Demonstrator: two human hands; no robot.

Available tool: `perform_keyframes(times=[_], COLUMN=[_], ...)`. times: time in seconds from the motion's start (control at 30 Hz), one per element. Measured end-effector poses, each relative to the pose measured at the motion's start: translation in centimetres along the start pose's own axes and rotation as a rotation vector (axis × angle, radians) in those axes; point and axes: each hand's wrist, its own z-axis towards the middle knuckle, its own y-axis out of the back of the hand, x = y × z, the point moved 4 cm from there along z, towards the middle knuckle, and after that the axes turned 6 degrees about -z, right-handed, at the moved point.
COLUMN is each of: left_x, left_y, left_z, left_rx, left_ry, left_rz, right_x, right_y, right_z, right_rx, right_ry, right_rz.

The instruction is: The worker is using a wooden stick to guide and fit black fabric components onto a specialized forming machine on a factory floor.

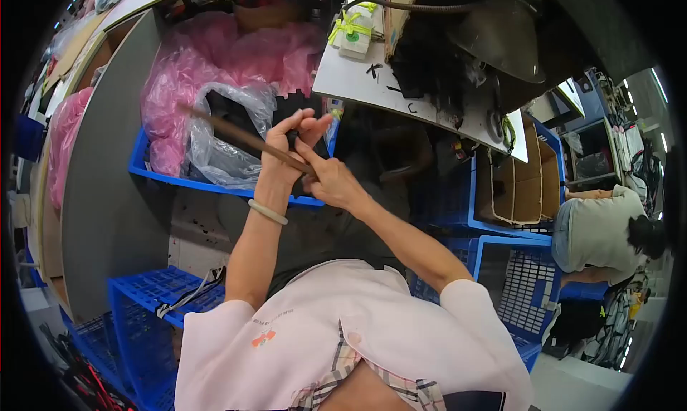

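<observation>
A thin brown stick slants across in front of me, blurred toward its far left end. Its near end lies in my right hand, whose fingers are closed around it. My left hand, with a pale bangle at the wrist, is right beside the right one, palm partly turned up. Its fingers are curled round a small black piece, mostly hidden, and the stick passes across this palm. Beyond the hands, a blue crate holds pink plastic bags, a clear bag and black material.
A white table at the far right bears tied white bundles, black scraps and a lamp. A grey panel stands at left. Blue crates and a cardboard divider box are at right, near another person.
</observation>
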Motion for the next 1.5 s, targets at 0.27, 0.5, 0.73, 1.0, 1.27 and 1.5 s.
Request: perform_keyframes(times=[0.27,0.5,0.73,1.0,1.27,1.5], left_x=[1.2,2.1,4.0,-5.3,-6.6,-7.0], left_y=[1.9,7.0,5.5,2.4,-1.9,-1.6], left_z=[-0.5,-0.1,-0.6,1.3,-2.3,-2.9], left_rx=[0.033,-0.262,-0.078,0.0,-0.33,-0.227], left_ry=[-0.082,0.058,0.151,0.15,-0.07,-0.081], left_rz=[-0.128,0.058,0.018,-0.243,-0.339,-0.346], right_x=[0.9,0.4,-0.7,1.9,0.2,0.8], right_y=[0.0,-2.3,-1.4,5.1,9.7,9.9], right_z=[-0.5,0.2,-1.3,-2.9,-11.9,-11.8], right_rx=[0.262,0.171,0.072,0.055,-0.109,-0.06], right_ry=[-0.197,-0.196,-0.088,-0.035,-0.139,-0.106], right_rz=[1.039,0.76,0.216,0.833,0.648,0.366])
